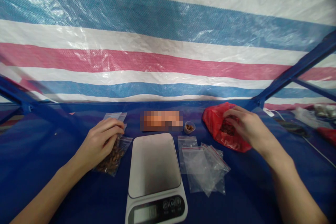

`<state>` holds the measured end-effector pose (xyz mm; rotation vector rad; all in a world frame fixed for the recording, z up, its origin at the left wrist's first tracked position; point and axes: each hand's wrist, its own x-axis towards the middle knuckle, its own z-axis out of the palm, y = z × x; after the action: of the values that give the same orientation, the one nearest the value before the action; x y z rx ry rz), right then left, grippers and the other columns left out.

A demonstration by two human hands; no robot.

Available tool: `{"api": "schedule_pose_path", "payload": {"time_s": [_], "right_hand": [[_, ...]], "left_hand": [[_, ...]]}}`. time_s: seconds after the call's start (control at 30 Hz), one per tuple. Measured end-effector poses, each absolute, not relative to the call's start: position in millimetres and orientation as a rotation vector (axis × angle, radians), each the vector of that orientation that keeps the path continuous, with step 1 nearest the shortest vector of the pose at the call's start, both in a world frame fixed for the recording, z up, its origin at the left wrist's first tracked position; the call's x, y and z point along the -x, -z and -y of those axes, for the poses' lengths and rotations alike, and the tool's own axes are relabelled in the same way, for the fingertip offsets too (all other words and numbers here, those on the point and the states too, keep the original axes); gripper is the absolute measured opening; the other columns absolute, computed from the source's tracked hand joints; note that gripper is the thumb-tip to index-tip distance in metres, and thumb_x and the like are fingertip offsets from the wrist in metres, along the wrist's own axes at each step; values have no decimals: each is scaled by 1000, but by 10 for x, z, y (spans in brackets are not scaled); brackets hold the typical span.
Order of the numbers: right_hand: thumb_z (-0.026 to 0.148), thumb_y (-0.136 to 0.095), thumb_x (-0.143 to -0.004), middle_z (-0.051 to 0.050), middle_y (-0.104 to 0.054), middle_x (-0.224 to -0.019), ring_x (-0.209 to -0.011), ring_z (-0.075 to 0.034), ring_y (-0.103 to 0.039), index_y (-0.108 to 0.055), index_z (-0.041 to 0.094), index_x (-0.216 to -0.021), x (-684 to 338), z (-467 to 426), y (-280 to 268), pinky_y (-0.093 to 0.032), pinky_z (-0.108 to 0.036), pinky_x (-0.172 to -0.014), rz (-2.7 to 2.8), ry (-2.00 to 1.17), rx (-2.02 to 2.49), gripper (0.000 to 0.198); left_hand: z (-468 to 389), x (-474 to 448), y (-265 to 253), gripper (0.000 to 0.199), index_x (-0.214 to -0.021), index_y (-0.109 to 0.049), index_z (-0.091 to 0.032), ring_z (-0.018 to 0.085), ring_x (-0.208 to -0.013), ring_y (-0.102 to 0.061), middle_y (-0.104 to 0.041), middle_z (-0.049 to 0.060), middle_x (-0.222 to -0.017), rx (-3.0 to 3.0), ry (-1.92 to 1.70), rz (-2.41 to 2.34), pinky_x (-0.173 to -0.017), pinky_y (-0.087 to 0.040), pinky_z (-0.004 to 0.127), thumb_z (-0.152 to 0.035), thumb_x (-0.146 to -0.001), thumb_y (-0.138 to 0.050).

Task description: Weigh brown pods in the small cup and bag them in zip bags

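Observation:
My left hand point(105, 134) lies over clear zip bags at the left, fingers curled down at their upper part. One zip bag point(111, 161) is filled with small brown pieces. My right hand point(243, 126) is at the mouth of a red plastic bag point(214, 126), fingers bent and thumb pointing down. Dark brown pieces point(228, 128) show inside; what the fingertips hold, if anything, cannot be made out. Between my hands stands a white kitchen scale point(154, 168), its plate bare and its digits blurred.
Several flat clear zip bags point(201, 168) overlap right of the scale. A small clear cup point(189, 127) with brown pieces stands behind them, beside a pixelated orange item point(161, 120). A striped tarp point(157, 59) hangs behind the blue tabletop point(76, 199). Blue frame bars point(286, 73) slope at both sides.

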<state>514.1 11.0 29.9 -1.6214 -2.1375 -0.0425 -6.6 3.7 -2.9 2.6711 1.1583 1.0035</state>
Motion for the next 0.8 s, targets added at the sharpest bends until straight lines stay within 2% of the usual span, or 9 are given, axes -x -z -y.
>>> {"api": "schedule_pose_path", "payload": {"time_s": [0.1,0.17,0.43,0.67,0.8], "right_hand": [[21,-60,-100,-11,-74,-102,-90,-26,-74,-73,22,-98,-4866,-13,-441,-57,-38,-84,1997,123,1402,14],[24,-64,-101,-8,-75,-101,-93,-25,-74,-73,24,-99,-4595,37,-449,-58,-38,-86,1976,41,1267,9],[14,-63,-103,-6,-72,-98,-89,-20,-72,-75,23,-101,-3976,43,-177,-58,-32,-80,2126,-303,1113,15],[14,-66,-101,-6,-75,-101,-90,-20,-74,-79,23,-106,-4005,-4,-153,-60,-31,-80,2106,-335,1118,17],[13,-67,-100,-7,-77,-107,-95,-21,-75,-78,23,-115,-3972,-6,-121,-60,-33,-85,2081,-331,1143,21]], "left_hand": [[-32,67,38,26,-95,-71,-22,18,-102,-70,-74,3,-108,-2679,-995,-1169,-98,-49,33,-7,-98,-50],[-32,66,34,26,-94,-70,-22,17,-101,-70,-75,3,-108,-2691,-998,-1163,-98,-49,33,-6,-97,-50],[-41,59,25,25,-95,-70,-22,18,-102,-70,-75,3,-108,-2710,-1007,-1134,-95,-49,32,-6,-97,-51],[-34,58,29,24,-95,-70,-21,18,-102,-70,-74,3,-108,-2716,-1027,-1116,-94,-50,31,-5,-97,-52],[-40,51,41,24,-96,-70,-22,18,-102,-70,-74,3,-108,-2706,-1023,-1127,-93,-51,32,-6,-98,-51]]}}
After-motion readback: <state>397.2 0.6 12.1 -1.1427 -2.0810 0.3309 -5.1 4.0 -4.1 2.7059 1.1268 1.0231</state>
